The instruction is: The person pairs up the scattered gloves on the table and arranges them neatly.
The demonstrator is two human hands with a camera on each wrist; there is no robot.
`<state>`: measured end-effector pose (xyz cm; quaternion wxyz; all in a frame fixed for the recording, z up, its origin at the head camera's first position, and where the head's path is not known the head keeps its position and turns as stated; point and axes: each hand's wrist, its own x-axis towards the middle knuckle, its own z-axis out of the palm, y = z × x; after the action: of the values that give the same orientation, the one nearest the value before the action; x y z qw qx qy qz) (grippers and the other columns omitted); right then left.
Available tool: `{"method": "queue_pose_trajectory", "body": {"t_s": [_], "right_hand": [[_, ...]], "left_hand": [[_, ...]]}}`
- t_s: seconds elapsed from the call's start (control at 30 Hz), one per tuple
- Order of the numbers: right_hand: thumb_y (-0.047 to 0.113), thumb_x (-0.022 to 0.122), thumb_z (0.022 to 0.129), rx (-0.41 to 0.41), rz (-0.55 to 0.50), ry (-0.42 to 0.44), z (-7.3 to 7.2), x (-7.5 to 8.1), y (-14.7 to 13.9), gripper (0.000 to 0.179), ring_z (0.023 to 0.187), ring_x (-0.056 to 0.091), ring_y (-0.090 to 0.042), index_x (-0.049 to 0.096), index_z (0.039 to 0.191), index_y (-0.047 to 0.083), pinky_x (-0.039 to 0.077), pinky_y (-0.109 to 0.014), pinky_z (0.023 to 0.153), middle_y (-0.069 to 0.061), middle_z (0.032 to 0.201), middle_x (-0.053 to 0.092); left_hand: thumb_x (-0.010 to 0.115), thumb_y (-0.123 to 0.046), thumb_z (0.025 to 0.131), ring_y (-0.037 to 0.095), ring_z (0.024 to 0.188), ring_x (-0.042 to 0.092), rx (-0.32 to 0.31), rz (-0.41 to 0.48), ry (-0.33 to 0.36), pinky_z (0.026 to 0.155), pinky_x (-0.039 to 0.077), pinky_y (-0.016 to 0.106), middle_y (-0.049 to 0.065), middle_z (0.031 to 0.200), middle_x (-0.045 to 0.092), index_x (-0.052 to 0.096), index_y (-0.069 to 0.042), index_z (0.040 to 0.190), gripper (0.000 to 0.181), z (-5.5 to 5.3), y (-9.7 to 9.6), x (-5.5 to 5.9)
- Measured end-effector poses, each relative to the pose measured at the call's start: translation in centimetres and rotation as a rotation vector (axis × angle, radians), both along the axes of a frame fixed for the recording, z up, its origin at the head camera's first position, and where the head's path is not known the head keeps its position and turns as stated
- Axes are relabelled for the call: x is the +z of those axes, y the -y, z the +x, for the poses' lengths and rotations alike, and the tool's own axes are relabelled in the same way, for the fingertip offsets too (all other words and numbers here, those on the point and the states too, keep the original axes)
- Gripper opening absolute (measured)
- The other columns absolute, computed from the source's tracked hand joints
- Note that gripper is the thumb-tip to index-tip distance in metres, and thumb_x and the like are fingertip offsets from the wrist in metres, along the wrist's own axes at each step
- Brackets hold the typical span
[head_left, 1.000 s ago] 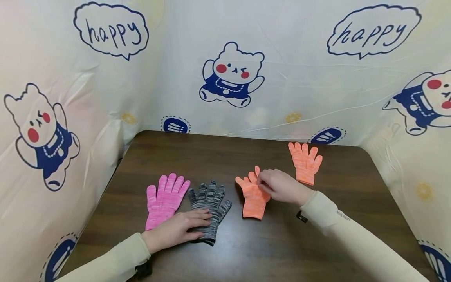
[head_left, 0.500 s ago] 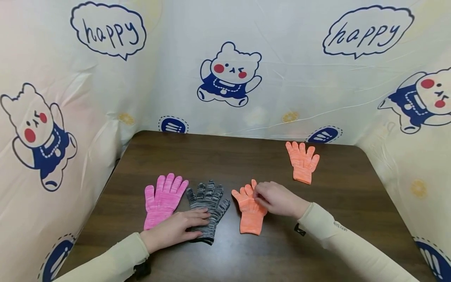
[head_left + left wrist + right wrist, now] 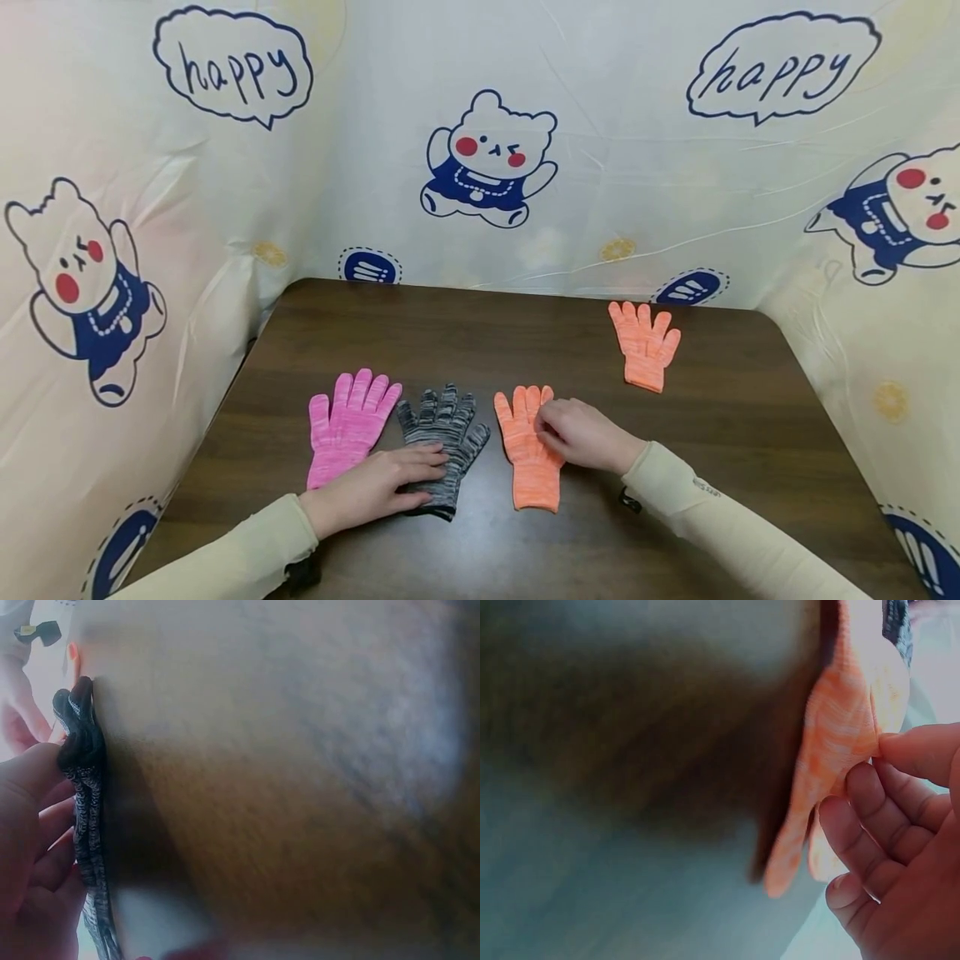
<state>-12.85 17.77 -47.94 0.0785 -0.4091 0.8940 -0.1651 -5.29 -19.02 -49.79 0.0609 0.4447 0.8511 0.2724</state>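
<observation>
My left hand (image 3: 382,490) rests with extended fingers on a grey-and-black striped knit glove (image 3: 438,425), over its palm and cuff. A pink knit glove (image 3: 351,421) lies just left of it, its cuff partly behind that hand. On the other side, my right hand (image 3: 588,433) pinches the right side of an orange knit glove (image 3: 534,475), fingers curled. The right wrist view shows the thumb on the orange fabric (image 3: 836,727), the fingers beneath. The orange glove's thumb part is hidden by the hand in the head view. The grey glove (image 3: 90,825) appears edge-on in the left wrist view.
A second orange glove (image 3: 647,346) lies flat at the back right of the dark wooden table (image 3: 420,329). Behind the table and along both sides hangs a white printed curtain (image 3: 600,167).
The nearer orange glove has slid toward me with my right hand on it, level with the grey glove, and its fingers now lie straighter. My left hand stays put.
</observation>
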Motion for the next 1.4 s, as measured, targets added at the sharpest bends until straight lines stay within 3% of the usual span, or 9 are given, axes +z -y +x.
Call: {"method": "queue_pose_trajectory", "body": {"t_s": [0.5,0.9,1.2,1.4], "right_hand": [[0.025,0.076,0.096,-0.039,0.063,-0.053,0.6,-0.2,0.5,0.012,0.072,0.049,-0.009,0.068,0.094,0.018,0.049,-0.032,0.074,0.009,0.081,0.059],[0.024,0.078,0.094,-0.051,0.037,-0.088,1.1,-1.1,0.0,0.012,0.073,0.048,-0.009,0.068,0.092,0.019,0.049,-0.031,0.073,0.009,0.081,0.058],[0.022,0.082,0.091,-0.040,0.017,-0.094,0.2,0.2,-0.6,0.012,0.075,0.049,-0.012,0.072,0.096,0.017,0.049,-0.032,0.073,0.008,0.085,0.064],[0.023,0.081,0.092,-0.024,0.059,-0.085,0.0,-0.3,-0.9,0.013,0.075,0.049,-0.012,0.071,0.095,0.016,0.049,-0.031,0.073,0.007,0.084,0.063]], "left_hand": [[0.077,-0.020,0.096,0.030,0.133,0.060,-0.028,-0.001,-0.115,0.105,0.053,0.047,0.010,0.138,0.068,0.072,-0.008,0.131,0.038,-0.1,-0.3,0.1],[0.076,-0.021,0.096,0.030,0.133,0.060,-0.028,-0.016,-0.125,0.105,0.053,0.047,0.011,0.140,0.066,0.071,-0.008,0.132,0.039,-0.1,-0.4,0.1],[0.077,-0.024,0.095,0.027,0.133,0.060,0.002,-0.026,-0.153,0.107,0.051,0.048,0.008,0.138,0.068,0.071,-0.009,0.131,0.039,0.0,-0.7,0.5],[0.076,-0.023,0.097,0.027,0.131,0.060,-0.018,0.004,-0.164,0.106,0.052,0.048,0.009,0.136,0.067,0.072,-0.010,0.129,0.035,0.0,-1.3,0.9]]}}
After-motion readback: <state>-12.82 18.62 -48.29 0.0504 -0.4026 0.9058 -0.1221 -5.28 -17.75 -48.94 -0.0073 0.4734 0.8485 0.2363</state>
